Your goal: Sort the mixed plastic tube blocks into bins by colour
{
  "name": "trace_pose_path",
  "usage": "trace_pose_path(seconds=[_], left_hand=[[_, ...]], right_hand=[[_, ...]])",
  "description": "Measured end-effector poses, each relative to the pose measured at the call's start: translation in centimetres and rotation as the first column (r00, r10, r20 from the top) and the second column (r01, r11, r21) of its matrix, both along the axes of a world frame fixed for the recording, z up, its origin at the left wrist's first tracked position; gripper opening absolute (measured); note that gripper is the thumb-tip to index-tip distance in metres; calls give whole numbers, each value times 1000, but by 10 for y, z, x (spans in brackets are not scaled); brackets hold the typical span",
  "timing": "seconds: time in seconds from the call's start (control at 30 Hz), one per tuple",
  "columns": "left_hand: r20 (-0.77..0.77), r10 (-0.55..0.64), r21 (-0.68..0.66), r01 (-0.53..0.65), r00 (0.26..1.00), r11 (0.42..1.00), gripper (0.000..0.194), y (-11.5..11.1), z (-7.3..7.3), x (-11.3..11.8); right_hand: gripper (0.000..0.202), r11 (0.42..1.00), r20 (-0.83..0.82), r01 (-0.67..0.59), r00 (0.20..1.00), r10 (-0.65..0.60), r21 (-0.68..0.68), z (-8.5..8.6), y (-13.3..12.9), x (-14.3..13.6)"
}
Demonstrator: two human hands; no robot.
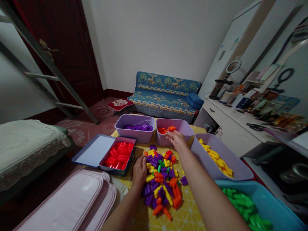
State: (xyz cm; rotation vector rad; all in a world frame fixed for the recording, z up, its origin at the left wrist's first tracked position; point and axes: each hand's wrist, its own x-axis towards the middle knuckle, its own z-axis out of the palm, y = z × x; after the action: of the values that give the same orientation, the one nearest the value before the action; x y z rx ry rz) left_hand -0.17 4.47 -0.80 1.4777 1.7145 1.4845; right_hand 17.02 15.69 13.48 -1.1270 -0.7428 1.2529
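A mixed pile of small plastic pieces (166,179) in purple, yellow, orange, red and green lies on the yellow patterned tablecloth (190,208). My left hand (139,171) rests at the pile's left edge with fingers curled; what they hold, if anything, is hidden. An orange piece shows by its fingertips. My right hand (177,140) reaches over the near rim of a lilac bin (184,126), fingers stretched out, nothing visible in them. Inside that bin, just beyond the fingertips, are orange pieces (170,129). A few purple pieces (184,180) lie near my right forearm.
Purple pieces (141,127) fill part of another lilac bin (134,135). Red pieces (119,155) sit in a hinged box (102,165); yellow pieces (216,157) and green pieces (247,205) are in bins at right. Pale lids (69,195) are stacked at left. A sofa (166,96) stands beyond.
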Motion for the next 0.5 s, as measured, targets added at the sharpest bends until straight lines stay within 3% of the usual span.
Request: trace_pose_path(seconds=[0.17, 0.33, 0.5], left_hand=[[16, -2, -2, 2, 1000, 1000, 40, -1, 3, 1], [22, -4, -1, 4, 1000, 1000, 40, -1, 2, 1], [13, -6, 11, 6, 1000, 1000, 40, 0, -1, 0]], right_hand=[[30, 997, 131, 74, 988, -77, 31, -19, -6, 12], [22, 978, 348, 191, 914, -208, 84, -61, -33, 36], [29, 984, 514, 155, 839, -179, 91, -102, -70, 54]])
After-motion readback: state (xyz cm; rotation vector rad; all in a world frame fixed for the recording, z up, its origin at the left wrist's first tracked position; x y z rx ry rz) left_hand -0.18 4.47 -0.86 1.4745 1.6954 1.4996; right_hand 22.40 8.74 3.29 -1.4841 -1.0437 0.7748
